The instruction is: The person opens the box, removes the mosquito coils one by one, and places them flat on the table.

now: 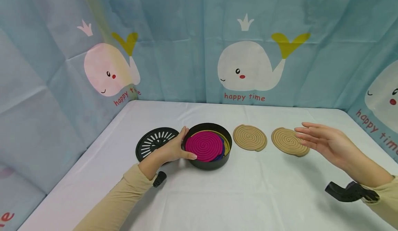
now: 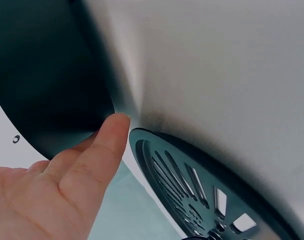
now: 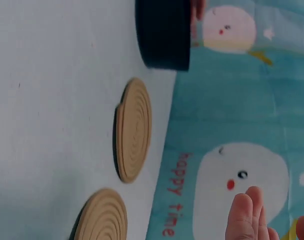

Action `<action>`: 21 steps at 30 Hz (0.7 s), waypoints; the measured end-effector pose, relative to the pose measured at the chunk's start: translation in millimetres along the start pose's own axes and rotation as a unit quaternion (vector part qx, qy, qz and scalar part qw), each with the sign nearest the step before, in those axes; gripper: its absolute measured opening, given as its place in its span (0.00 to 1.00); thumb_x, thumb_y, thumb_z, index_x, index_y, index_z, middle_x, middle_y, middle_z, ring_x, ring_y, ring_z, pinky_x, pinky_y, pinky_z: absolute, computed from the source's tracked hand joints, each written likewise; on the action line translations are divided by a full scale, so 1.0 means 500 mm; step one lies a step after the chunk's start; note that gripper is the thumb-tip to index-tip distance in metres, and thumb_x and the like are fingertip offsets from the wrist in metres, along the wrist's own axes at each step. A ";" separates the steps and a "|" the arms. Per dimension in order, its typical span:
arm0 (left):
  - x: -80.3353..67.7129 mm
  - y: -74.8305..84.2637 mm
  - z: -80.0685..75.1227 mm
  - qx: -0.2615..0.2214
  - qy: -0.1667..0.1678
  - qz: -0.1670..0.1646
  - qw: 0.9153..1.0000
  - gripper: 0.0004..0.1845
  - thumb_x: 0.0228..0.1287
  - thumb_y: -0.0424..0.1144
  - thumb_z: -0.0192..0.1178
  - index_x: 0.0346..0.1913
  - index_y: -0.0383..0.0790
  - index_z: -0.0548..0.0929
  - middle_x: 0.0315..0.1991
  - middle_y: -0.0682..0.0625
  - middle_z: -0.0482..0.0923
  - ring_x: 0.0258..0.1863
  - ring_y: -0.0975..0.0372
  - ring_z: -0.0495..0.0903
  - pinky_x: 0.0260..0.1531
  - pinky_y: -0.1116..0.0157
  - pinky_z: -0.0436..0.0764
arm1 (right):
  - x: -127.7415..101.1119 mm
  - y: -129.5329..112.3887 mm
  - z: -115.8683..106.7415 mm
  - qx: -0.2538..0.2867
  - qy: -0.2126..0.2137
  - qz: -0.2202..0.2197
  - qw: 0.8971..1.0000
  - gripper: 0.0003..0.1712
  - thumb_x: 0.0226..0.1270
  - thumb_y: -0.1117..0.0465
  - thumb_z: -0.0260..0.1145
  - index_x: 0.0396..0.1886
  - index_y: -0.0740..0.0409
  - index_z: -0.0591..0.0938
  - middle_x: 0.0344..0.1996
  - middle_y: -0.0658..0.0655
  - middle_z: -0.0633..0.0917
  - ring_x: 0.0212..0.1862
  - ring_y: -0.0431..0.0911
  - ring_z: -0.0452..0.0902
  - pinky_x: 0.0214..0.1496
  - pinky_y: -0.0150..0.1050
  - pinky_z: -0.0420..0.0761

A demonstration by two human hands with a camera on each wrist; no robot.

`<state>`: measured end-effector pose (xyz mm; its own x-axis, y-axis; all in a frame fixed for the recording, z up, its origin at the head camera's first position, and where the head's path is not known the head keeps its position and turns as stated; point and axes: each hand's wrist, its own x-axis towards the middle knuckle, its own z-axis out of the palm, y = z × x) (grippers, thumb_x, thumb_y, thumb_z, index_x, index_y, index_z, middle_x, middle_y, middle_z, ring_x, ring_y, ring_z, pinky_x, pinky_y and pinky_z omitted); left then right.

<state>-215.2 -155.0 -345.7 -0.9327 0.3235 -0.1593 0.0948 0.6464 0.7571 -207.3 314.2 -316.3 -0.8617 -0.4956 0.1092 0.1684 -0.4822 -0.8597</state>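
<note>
My left hand [image 1: 172,148] holds the left side of a round black mosquito coil tin [image 1: 209,165], with the thumb at the front rim and the other fingers farther back along the wall. Inside the tin lies a magenta mosquito coil [image 1: 204,146] on top, with blue and yellow edges showing beneath it. In the left wrist view, fingers touch the dark outer wall [image 2: 47,75]. My right hand [image 1: 331,146] hovers at the right with extended fingers and nothing in it. Nearest to it is a tan mosquito coil [image 1: 289,141] on the table.
A second tan coil [image 1: 249,137] lies between the tin and the right-hand coil. Left of the tin is a black slotted lid [image 1: 152,143], partly hidden by my left hand. The white-covered table [image 1: 230,203] meets a blue whale-print curtain [image 1: 186,68] at the back and sides.
</note>
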 end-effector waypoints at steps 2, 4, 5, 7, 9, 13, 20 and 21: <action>0.000 0.000 0.000 -0.002 0.000 0.000 1.000 0.63 0.54 0.41 0.74 0.76 0.33 0.34 0.78 0.43 0.42 0.75 0.50 0.44 0.70 0.48 0.49 | 0.007 0.007 0.014 -0.012 -0.007 -0.002 1.000 0.25 0.79 0.72 0.37 0.54 0.61 0.81 0.51 0.62 0.84 0.53 0.52 0.81 0.52 0.41 0.80; 0.001 0.000 0.000 -0.001 0.000 0.000 1.000 0.64 0.54 0.42 0.74 0.76 0.33 0.34 0.78 0.43 0.42 0.75 0.50 0.44 0.70 0.48 0.49 | 0.015 0.014 0.026 -0.023 -0.012 0.000 1.000 0.24 0.80 0.70 0.37 0.55 0.60 0.81 0.52 0.61 0.83 0.54 0.52 0.81 0.53 0.41 0.80; 0.001 0.000 0.000 0.000 -0.001 0.000 1.000 0.64 0.54 0.42 0.74 0.76 0.33 0.34 0.78 0.43 0.42 0.75 0.50 0.44 0.70 0.48 0.49 | 0.018 0.017 0.032 -0.031 -0.012 0.001 0.999 0.24 0.80 0.69 0.37 0.55 0.60 0.81 0.52 0.60 0.84 0.54 0.51 0.81 0.53 0.40 0.80; 0.001 0.000 -0.001 0.001 -0.002 0.000 1.000 0.64 0.54 0.42 0.74 0.76 0.33 0.33 0.78 0.44 0.42 0.75 0.50 0.43 0.70 0.48 0.49 | 0.025 0.024 0.041 -0.051 -0.013 0.002 0.999 0.24 0.80 0.68 0.38 0.55 0.58 0.81 0.52 0.59 0.84 0.54 0.50 0.81 0.53 0.39 0.80; 0.001 0.000 -0.002 0.001 -0.004 0.000 1.000 0.63 0.54 0.42 0.74 0.76 0.33 0.33 0.78 0.44 0.42 0.75 0.50 0.43 0.70 0.47 0.49 | 0.032 0.030 0.050 -0.070 -0.010 0.004 0.998 0.24 0.80 0.67 0.38 0.55 0.56 0.82 0.52 0.57 0.84 0.53 0.49 0.81 0.53 0.39 0.80; 0.001 0.000 -0.003 0.001 -0.006 0.002 1.000 0.63 0.54 0.42 0.74 0.77 0.34 0.33 0.78 0.44 0.42 0.75 0.49 0.43 0.70 0.47 0.49 | 0.046 0.044 0.069 -0.101 -0.005 0.009 0.995 0.23 0.80 0.67 0.40 0.55 0.55 0.82 0.52 0.56 0.84 0.53 0.49 0.81 0.53 0.38 0.79; 0.000 0.001 -0.003 0.000 -0.006 -0.003 1.000 0.63 0.54 0.42 0.74 0.77 0.34 0.33 0.78 0.44 0.42 0.75 0.49 0.43 0.70 0.47 0.49 | 0.071 0.070 0.111 -0.153 0.018 0.030 0.988 0.17 0.79 0.65 0.45 0.53 0.51 0.80 0.51 0.53 0.84 0.52 0.47 0.82 0.53 0.39 0.80; 0.000 0.001 -0.003 0.000 -0.005 -0.003 1.000 0.63 0.54 0.42 0.74 0.77 0.34 0.34 0.78 0.45 0.42 0.75 0.49 0.43 0.70 0.47 0.49 | 0.075 0.074 0.117 -0.160 0.021 0.031 0.986 0.16 0.79 0.65 0.45 0.53 0.51 0.79 0.50 0.53 0.84 0.52 0.47 0.82 0.53 0.39 0.80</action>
<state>-215.7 -155.7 -344.4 -0.9296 0.3268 -0.1707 0.0893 0.6488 0.7557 -205.5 235.3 -314.8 -0.8752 -0.4824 0.0366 0.0675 -0.1967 -0.9781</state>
